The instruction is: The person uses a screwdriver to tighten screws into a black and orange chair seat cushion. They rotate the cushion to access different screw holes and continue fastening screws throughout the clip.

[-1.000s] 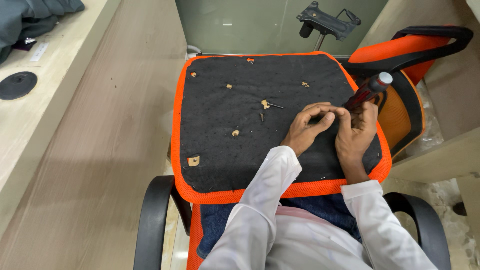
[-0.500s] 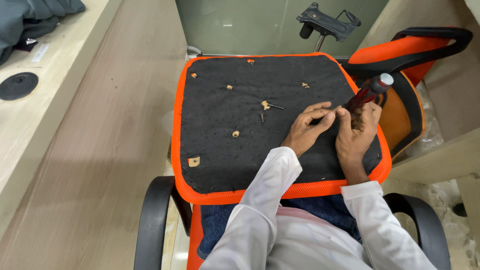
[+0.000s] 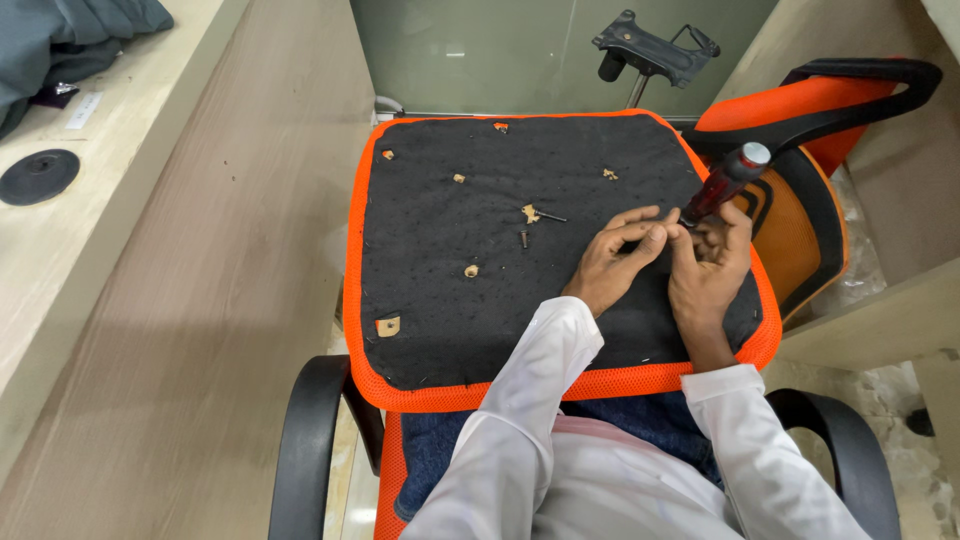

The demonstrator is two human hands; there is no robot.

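Head cam: both hands grip red-handled screwdriver on felt-black seat underside.

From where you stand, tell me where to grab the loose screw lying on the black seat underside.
Pinch the screw across its shank from straight above. It lies flat on the fabric of the seat underside, clear of the left hand and the bracket beside it.
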